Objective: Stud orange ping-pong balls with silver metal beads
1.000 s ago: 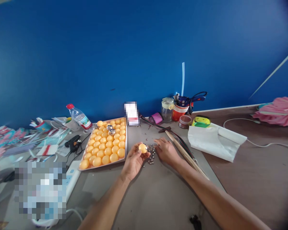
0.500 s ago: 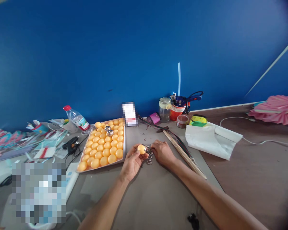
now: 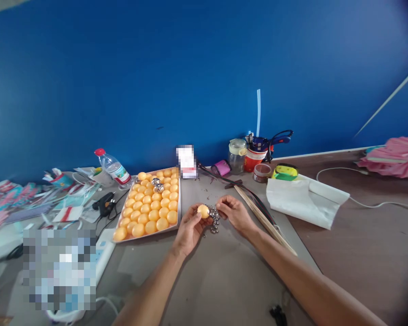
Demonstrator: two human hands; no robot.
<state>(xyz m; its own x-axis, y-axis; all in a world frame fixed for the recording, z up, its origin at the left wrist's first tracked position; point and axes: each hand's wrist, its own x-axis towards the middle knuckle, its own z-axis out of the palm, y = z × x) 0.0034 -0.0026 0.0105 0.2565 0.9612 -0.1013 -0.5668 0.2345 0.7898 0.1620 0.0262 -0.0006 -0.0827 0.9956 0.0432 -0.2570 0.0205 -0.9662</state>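
My left hand (image 3: 189, 229) grips an orange ping-pong ball (image 3: 203, 211) between thumb and fingers. A bit of silver shows on the ball's right side. Just right of it, on the grey mat, lies a heap of small shiny metal pieces (image 3: 215, 222), too small to tell for certain what they are. My right hand (image 3: 234, 213) is at the heap's right edge, thumb and forefinger pinched together; whatever they hold is too small to make out. To the left, a shallow box (image 3: 181, 199) is filled with rows of orange balls (image 3: 145, 208), and a few silver-covered balls (image 3: 158, 187) rest on top.
Wooden sticks (image 3: 265, 222) and a dark strap lie right of my right hand. Behind stand a glass jar (image 3: 237, 158), a red cup of tools (image 3: 254, 159) and a white sheet (image 3: 302, 199). A bottle (image 3: 114, 170), glue gun (image 3: 105, 204) and power strip (image 3: 105, 249) are left.
My right hand has drawn slightly back from the metal pieces, fingertips now pinched and raised. My left hand still holds the ball. The whole view has shifted slightly.
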